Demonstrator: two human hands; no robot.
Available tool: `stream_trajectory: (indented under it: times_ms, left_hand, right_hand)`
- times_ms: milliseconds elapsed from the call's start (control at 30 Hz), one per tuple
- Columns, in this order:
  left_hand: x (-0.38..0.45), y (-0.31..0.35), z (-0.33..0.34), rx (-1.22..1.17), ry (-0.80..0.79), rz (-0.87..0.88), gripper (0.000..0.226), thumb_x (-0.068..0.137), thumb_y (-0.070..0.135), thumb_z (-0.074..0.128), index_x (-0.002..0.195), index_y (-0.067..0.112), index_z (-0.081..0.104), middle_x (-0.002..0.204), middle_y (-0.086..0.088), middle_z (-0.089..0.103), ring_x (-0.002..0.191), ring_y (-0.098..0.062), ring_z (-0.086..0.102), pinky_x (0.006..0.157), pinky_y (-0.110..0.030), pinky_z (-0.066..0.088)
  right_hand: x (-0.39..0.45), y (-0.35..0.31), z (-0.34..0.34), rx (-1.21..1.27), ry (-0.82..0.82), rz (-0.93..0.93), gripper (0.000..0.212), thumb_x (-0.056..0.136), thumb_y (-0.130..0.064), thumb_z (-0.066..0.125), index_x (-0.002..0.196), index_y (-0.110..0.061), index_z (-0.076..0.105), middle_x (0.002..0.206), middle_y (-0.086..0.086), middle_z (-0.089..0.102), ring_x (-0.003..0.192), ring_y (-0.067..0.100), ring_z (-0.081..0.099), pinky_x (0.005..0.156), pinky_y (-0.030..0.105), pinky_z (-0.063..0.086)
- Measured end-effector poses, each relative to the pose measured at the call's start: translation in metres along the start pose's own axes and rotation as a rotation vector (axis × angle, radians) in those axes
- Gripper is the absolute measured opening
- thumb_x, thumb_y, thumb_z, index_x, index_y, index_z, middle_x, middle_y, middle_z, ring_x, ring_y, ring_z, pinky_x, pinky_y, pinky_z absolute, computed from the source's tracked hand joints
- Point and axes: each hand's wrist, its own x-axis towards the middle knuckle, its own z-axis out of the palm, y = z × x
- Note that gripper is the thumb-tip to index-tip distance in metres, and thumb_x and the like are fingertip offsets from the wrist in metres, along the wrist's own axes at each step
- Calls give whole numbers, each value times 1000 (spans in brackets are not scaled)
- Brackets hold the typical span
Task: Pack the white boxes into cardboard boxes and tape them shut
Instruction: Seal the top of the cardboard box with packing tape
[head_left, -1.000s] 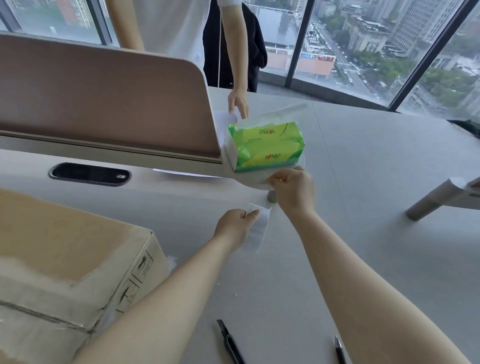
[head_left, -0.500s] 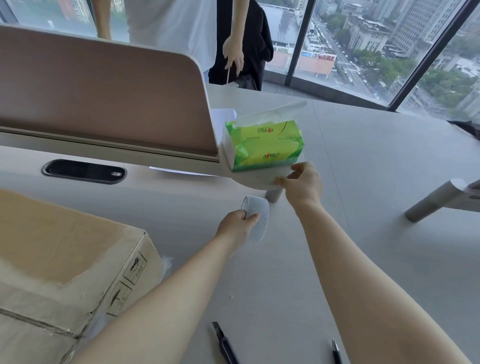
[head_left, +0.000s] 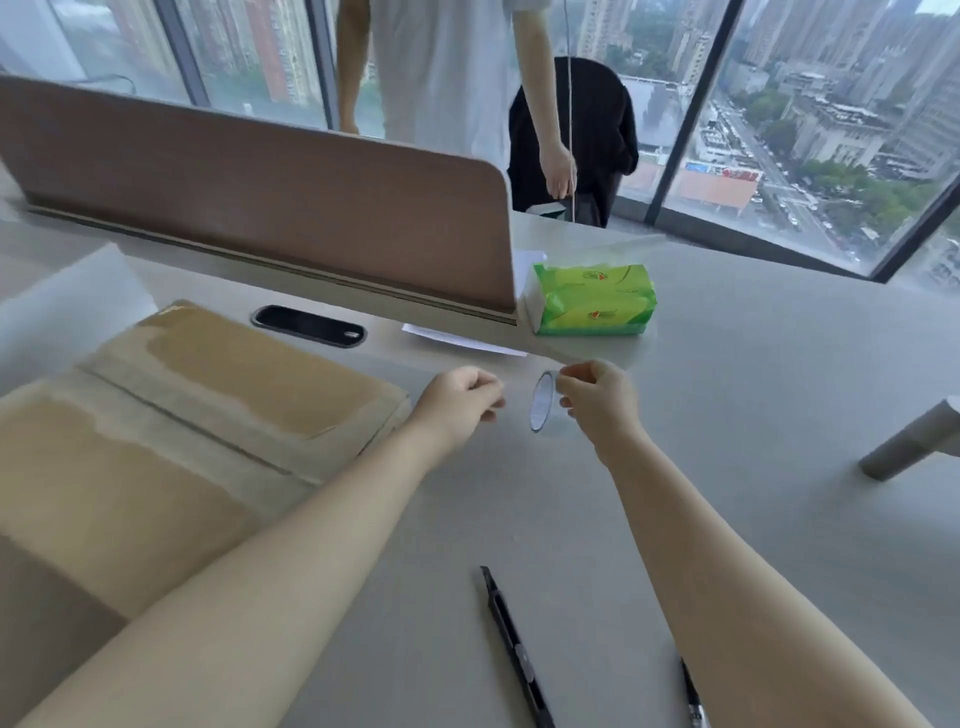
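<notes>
A closed cardboard box (head_left: 171, 415) lies on the grey table at the left, with clear tape along its centre seam. My right hand (head_left: 597, 402) pinches a small, thin roll of clear tape (head_left: 541, 401), held upright just above the table. My left hand (head_left: 460, 402) hovers a short way left of the roll with its fingers curled shut; nothing shows in it. No white boxes are in view.
A black utility knife (head_left: 514, 649) and a pen (head_left: 693, 696) lie near me. A green tissue pack (head_left: 595, 301) sits beside the brown desk divider (head_left: 260, 208). Another person (head_left: 441, 67) stands behind it. A grey tube (head_left: 909, 447) is at the right.
The tape roll passed from my left hand to my right. The view has tilted up and the box shows more. The other person's hand drew back from the table.
</notes>
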Motion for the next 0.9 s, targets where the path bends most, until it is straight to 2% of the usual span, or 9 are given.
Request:
stream_trajectory:
  times_ms: [67,167,300,400,533,667,733,800,900]
  left_hand:
    - [-22,0,-24,11,95,55,23,96,14,46,75,19,53,75,8,58,64,-5,52,57,-13,40]
    - [-54,-7,-57,34,218,67,18,96,14,46,82,15,57,76,7,58,67,-7,53,62,-16,41]
    - [-96,-24,-96,96,371,39,25,95,16,46,74,24,55,79,9,60,80,-14,56,76,-28,48]
    - [-119,-39,-114,109,468,1,26,95,15,47,73,26,55,79,9,60,88,-18,57,90,-36,48]
    - [-137,-54,-126,120,513,-35,25,94,15,48,73,27,55,82,8,61,95,-22,59,98,-43,48]
    - [-139,-64,-131,149,520,-42,21,92,16,51,75,26,57,96,-4,63,107,-28,60,99,-43,47]
    - [-138,-64,-130,218,516,-51,13,93,20,49,86,20,60,103,-4,63,106,-24,58,93,-32,46]
    - [-135,-63,-127,323,512,-44,17,94,23,48,102,15,61,110,-2,62,105,-19,55,84,-23,39]
    - [-128,-60,-121,475,489,-19,24,94,24,49,112,12,59,121,-3,58,103,-17,50,81,-22,36]
  right_hand:
    - [-20,-8,19,-16,-97,-18,24,84,-7,56,65,-21,52,64,0,55,71,22,54,72,33,43]
    - [-48,-17,46,-26,-246,-29,24,86,-11,57,65,-21,52,75,9,59,65,18,52,68,31,42]
    - [-81,-22,81,-49,-411,-27,9,89,-18,57,85,-10,57,78,5,58,79,21,54,75,32,44]
    - [-99,-20,99,-41,-510,-4,26,90,-23,56,97,3,60,88,10,54,82,20,50,72,30,40]
    - [-114,-13,115,38,-632,120,20,91,-31,55,77,-16,54,84,0,57,80,16,53,70,27,40]
    - [-117,-9,119,144,-705,231,19,91,-31,56,79,-16,55,71,-2,58,67,13,54,64,25,40]
    - [-116,-7,117,176,-711,236,21,90,-26,57,73,-15,55,64,-1,55,63,13,54,64,25,41]
    - [-115,-5,116,195,-693,214,23,90,-22,59,69,-15,56,57,-3,55,61,13,54,63,23,42]
    - [-114,-4,114,194,-680,180,25,89,-20,60,66,-14,54,57,-2,55,59,12,53,63,22,42]
